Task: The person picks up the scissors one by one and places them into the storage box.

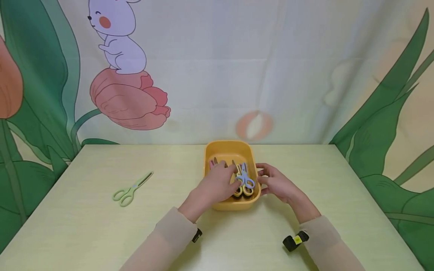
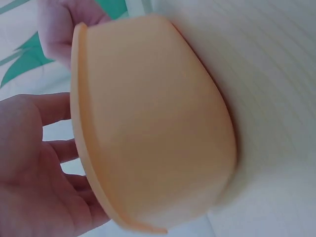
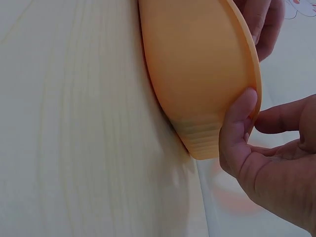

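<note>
A yellow plastic bin [image 1: 232, 205] stands on the table with several scissors in it. Blue scissors [image 1: 244, 177] lie on top of yellow-handled scissors [image 1: 238, 192] in its right half, and a pink-handled pair [image 1: 211, 164] shows at the left. My left hand [image 1: 218, 183] reaches down into the bin, fingers spread and thumb apart; in the left wrist view its fingertips are hidden behind the rim. With its fingers at the right rim, my right hand [image 3: 276, 163] holds the side of the bin. Green scissors [image 1: 135, 186] lie on the table, left of the bin.
The pale wooden table [image 1: 84, 226] ends at a printed curtain [image 1: 210, 75] just behind the bin. Black straps [image 1: 294, 241] with small devices sit at both wrists, over the light sleeves.
</note>
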Demonstrator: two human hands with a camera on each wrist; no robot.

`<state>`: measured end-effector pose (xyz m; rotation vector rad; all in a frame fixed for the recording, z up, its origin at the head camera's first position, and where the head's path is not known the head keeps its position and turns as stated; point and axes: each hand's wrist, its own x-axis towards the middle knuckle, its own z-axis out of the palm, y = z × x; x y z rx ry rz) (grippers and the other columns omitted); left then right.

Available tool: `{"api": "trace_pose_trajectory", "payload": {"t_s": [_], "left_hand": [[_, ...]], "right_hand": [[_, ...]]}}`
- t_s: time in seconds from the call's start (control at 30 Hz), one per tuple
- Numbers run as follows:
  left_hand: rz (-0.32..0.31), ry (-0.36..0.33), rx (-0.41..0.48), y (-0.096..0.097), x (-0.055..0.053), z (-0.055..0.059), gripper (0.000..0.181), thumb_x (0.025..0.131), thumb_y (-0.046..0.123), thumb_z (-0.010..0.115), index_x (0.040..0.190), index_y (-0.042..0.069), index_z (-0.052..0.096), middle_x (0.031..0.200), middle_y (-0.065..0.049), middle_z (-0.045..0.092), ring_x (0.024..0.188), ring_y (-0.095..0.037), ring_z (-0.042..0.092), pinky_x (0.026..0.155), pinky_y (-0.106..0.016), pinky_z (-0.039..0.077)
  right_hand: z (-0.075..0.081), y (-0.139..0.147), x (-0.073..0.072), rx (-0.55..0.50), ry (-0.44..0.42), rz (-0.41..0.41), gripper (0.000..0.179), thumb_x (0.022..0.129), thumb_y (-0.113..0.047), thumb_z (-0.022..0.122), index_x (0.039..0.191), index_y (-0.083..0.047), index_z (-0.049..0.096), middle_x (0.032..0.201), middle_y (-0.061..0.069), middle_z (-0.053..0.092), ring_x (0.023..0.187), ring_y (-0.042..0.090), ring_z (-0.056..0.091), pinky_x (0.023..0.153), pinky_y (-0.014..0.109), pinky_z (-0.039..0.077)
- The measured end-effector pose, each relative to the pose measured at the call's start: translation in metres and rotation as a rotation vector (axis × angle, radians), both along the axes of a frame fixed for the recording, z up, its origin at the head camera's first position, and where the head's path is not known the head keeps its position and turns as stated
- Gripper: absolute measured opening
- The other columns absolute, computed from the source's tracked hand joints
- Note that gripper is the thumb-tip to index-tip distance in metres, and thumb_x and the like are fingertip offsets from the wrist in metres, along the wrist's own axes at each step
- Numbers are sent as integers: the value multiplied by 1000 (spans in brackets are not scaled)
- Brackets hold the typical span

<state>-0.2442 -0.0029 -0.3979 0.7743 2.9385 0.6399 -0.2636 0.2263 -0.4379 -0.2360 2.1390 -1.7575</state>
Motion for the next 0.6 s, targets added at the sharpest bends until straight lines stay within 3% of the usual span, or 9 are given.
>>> {"api": "trace_pose_trajectory", "payload": {"t_s": [0.1, 0.27, 0.5, 0.6], "left_hand": [[-6, 30, 32, -10, 0, 1, 35, 102, 31, 65, 127, 7, 65, 118, -16, 58, 105, -29, 57, 89, -45, 52], [-17, 78, 55, -26, 1, 2, 29, 100, 29, 67, 121, 8, 67, 109, -10, 56, 97, -26, 54, 80, -45, 49], [4, 81, 86, -44, 2, 4, 30, 100, 30, 68, 121, 8, 67, 125, -15, 56, 115, -35, 51, 94, -56, 44], [1, 97, 90, -52, 2, 5, 30, 99, 30, 69, 120, 9, 67, 124, -16, 56, 114, -34, 51, 92, -54, 44]], "right_hand": [[0, 0, 0, 3, -1, -5, 55, 105, -1, 43, 155, 8, 24, 127, 29, 38, 103, 30, 56, 73, 35, 59], [0, 0, 1, -1, 5, -2, 55, 104, 0, 43, 155, 9, 24, 129, 31, 38, 103, 31, 56, 72, 34, 58], [0, 0, 0, -5, 6, -3, 55, 104, 0, 43, 155, 9, 24, 130, 32, 39, 103, 31, 57, 71, 34, 58], [0, 1, 0, -3, 4, -6, 55, 104, 0, 43, 155, 9, 25, 130, 31, 39, 102, 30, 56, 71, 34, 58]]}}
